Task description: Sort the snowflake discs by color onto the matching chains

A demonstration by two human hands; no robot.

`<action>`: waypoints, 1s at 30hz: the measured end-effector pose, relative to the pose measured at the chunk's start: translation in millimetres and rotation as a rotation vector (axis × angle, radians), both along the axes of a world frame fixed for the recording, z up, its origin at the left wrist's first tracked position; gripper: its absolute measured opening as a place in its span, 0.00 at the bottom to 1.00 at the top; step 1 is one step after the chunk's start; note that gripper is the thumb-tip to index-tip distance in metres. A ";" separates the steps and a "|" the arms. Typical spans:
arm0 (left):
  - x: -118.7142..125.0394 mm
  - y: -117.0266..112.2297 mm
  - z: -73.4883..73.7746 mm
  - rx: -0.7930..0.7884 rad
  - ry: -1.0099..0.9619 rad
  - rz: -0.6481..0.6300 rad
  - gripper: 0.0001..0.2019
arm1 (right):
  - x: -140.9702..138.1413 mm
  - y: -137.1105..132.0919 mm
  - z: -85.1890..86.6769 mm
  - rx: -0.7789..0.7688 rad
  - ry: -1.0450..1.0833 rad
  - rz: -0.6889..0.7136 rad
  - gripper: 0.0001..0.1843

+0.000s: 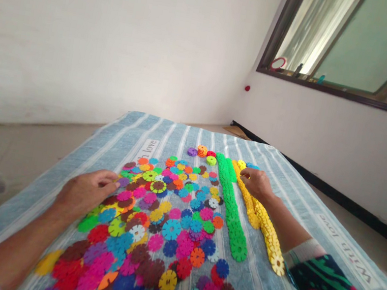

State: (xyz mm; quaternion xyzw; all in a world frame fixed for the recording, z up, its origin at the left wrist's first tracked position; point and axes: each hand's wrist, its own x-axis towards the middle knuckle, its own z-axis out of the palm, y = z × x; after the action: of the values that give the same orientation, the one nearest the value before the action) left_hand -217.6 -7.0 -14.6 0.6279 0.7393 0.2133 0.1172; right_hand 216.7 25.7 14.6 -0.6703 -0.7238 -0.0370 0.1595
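Note:
My left hand (90,190) is at the left edge of a spread of many-coloured notched plastic discs (171,229). Its thumb and fingers are pinched together at a purple notched disc (123,182). My right hand (257,182) is above the far part of a yellow chain of overlapping discs (265,222), next to a green chain of discs (230,206). The fingers of this hand are bent and closed; what they hold, if anything, is hidden. A second, shorter row of yellow discs (254,219) lies against the long yellow one.
Behind the chains are small stacks of orange discs (202,151), lime discs (211,160) and a purple disc (192,152). Some blue discs (252,166) lie beyond my right hand. Everything rests on a striped blue cloth (111,145). Walls and a window (361,42) stand behind.

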 end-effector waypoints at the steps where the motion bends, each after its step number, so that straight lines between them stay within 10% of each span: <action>1: -0.2 -0.2 -0.1 -0.003 0.001 0.000 0.20 | -5.3 -8.6 1.0 0.004 0.016 0.029 0.11; 13: 5.0 -6.7 -6.7 0.064 -0.011 -0.025 0.17 | -105.0 -122.8 -9.0 -0.011 0.360 0.536 0.11; 30: 7.4 -7.0 -6.2 0.074 -0.026 -0.042 0.18 | -118.1 -131.1 -40.9 0.225 0.180 0.324 0.10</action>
State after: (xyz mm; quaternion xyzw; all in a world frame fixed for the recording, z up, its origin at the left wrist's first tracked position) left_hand -210.2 -14.0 -20.8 0.6445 0.7158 0.2461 0.1083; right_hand 98.6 -105.4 -26.3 -0.5239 -0.7961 -0.0316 0.3011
